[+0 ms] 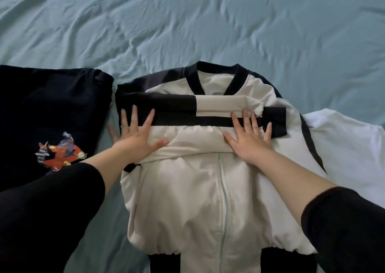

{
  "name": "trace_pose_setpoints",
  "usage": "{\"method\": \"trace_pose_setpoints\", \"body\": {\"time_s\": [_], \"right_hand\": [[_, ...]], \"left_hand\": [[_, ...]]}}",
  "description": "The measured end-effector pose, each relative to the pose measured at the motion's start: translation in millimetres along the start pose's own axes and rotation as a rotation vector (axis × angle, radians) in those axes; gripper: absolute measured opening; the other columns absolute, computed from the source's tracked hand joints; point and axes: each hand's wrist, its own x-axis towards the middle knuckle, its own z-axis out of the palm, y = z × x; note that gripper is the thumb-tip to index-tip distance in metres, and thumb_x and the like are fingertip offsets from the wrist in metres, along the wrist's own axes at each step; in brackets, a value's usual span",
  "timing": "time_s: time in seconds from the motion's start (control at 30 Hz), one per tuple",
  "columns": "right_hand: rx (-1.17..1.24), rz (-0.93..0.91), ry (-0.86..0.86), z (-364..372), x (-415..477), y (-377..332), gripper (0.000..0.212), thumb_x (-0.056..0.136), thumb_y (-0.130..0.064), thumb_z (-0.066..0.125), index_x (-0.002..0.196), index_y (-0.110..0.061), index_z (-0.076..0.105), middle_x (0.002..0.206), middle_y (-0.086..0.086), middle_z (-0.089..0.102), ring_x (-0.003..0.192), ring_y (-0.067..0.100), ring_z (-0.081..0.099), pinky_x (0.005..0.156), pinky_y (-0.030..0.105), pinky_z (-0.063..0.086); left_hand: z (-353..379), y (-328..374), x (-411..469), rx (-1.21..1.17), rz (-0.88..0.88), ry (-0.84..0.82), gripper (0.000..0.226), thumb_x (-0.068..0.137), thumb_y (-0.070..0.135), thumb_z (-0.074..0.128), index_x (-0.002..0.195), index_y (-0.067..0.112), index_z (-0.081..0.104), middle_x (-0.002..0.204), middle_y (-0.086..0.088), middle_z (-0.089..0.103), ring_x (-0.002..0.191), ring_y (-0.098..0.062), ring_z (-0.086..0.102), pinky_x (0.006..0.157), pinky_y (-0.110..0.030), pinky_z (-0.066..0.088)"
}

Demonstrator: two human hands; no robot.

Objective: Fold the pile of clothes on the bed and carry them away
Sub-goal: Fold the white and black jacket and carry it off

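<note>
A white zip jacket (198, 199) with a black collar and black cuffs lies face up on the bed in front of me. Both of its sleeves are folded across the chest, one over the other. My left hand (137, 137) lies flat with spread fingers on the left end of the folded sleeves. My right hand (250, 139) presses flat on the right end, by a black cuff (276, 122). Neither hand grips any cloth.
A dark T-shirt (52, 110) with a red and blue print lies to the left of the jacket. A white garment (345, 147) lies to the right, partly under the jacket. Wrinkled light-blue bed sheet (187, 22) stretches beyond them.
</note>
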Motion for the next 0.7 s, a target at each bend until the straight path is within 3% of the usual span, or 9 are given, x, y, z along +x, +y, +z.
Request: {"method": "trace_pose_setpoints", "body": {"time_s": [0.1, 0.2, 0.27, 0.33, 0.4, 0.5, 0.6, 0.7], "right_hand": [[-0.023, 0.007, 0.0, -0.5, 3.5, -3.7, 0.073, 0.087, -0.073, 0.002, 0.149, -0.04, -0.019, 0.157, -0.005, -0.03, 0.143, 0.016, -0.03, 0.111, 0.061, -0.019], [0.086, -0.059, 0.198, 4.4, -26.9, -13.2, 0.073, 0.086, -0.075, -0.001, 0.15, -0.042, -0.012, 0.159, -0.006, -0.023, 0.144, 0.014, -0.027, 0.107, 0.051, -0.03], [0.111, -0.184, 0.246, 21.9, -59.2, -23.6, 0.071, 0.084, -0.078, -0.005, 0.146, -0.047, -0.019, 0.156, -0.01, -0.03, 0.142, 0.011, -0.032, 0.104, 0.042, -0.035], [0.049, -0.22, 0.196, 44.5, -76.7, -26.2, 0.07, 0.083, -0.079, -0.008, 0.142, -0.048, -0.028, 0.153, -0.013, -0.036, 0.139, 0.008, -0.037, 0.105, 0.043, -0.034], [-0.001, -0.189, 0.11, 57.7, -70.2, -21.7, 0.069, 0.084, -0.076, -0.005, 0.139, -0.046, -0.034, 0.151, -0.011, -0.04, 0.136, 0.007, -0.04, 0.106, 0.047, -0.032], [-0.056, -0.148, 0.138, 54.6, -43.2, -23.0, 0.069, 0.088, -0.072, 0.0, 0.139, -0.042, -0.036, 0.146, -0.009, -0.045, 0.138, 0.01, -0.039, 0.105, 0.051, -0.03], [-0.032, -0.158, 0.082, 40.4, -39.5, -30.5, 0.072, 0.089, -0.072, 0.005, 0.144, -0.04, -0.028, 0.151, -0.008, -0.038, 0.141, 0.012, -0.033, 0.107, 0.052, -0.026], [0.138, -0.202, 0.138, 33.4, -77.0, -19.7, 0.067, 0.095, -0.065, 0.013, 0.151, -0.038, -0.01, 0.159, -0.007, -0.022, 0.145, 0.01, -0.023, 0.112, 0.044, -0.022]], "left_hand": [[-4.3, 3.2, -2.0, 0.018, -0.007, -0.022, 0.104, 0.068, 0.092, 0.032, 0.142, 0.05, -0.029, 0.149, -0.001, -0.046, 0.136, -0.03, -0.043, 0.109, -0.07, -0.013], [-2.0, 16.1, -25.9, 0.072, 0.057, 0.166, 0.102, 0.068, 0.096, 0.019, 0.144, 0.047, -0.027, 0.154, -0.006, -0.037, 0.139, -0.033, -0.038, 0.105, -0.063, -0.024], [14.9, 25.3, -50.2, 0.07, 0.188, 0.271, 0.101, 0.065, 0.1, 0.016, 0.142, 0.052, -0.028, 0.152, -0.001, -0.04, 0.138, -0.03, -0.04, 0.102, -0.057, -0.032], [38.2, 28.6, -66.4, 0.144, 0.262, 0.212, 0.104, 0.059, 0.103, 0.015, 0.139, 0.055, -0.029, 0.151, 0.001, -0.042, 0.136, -0.028, -0.043, 0.103, -0.057, -0.034], [53.6, 25.7, -61.6, 0.208, 0.233, 0.083, 0.106, 0.055, 0.104, 0.014, 0.135, 0.055, -0.037, 0.15, 0.0, -0.045, 0.132, -0.028, -0.048, 0.105, -0.061, -0.029], [52.3, 31.6, -40.0, 0.227, 0.156, 0.039, 0.108, 0.054, 0.103, 0.013, 0.129, 0.052, -0.045, 0.14, 0.001, -0.056, 0.128, -0.031, -0.052, 0.103, -0.062, -0.03], [42.1, 44.0, -41.4, 0.259, 0.145, 0.021, 0.109, 0.058, 0.101, 0.016, 0.135, 0.048, -0.04, 0.145, -0.002, -0.05, 0.134, -0.035, -0.044, 0.104, -0.065, -0.027], [44.0, 61.3, -73.9, 0.203, 0.17, 0.072, 0.098, 0.072, 0.092, 0.02, 0.141, 0.047, -0.033, 0.152, -0.003, -0.041, 0.138, -0.035, -0.038, 0.106, -0.066, -0.022]]}}
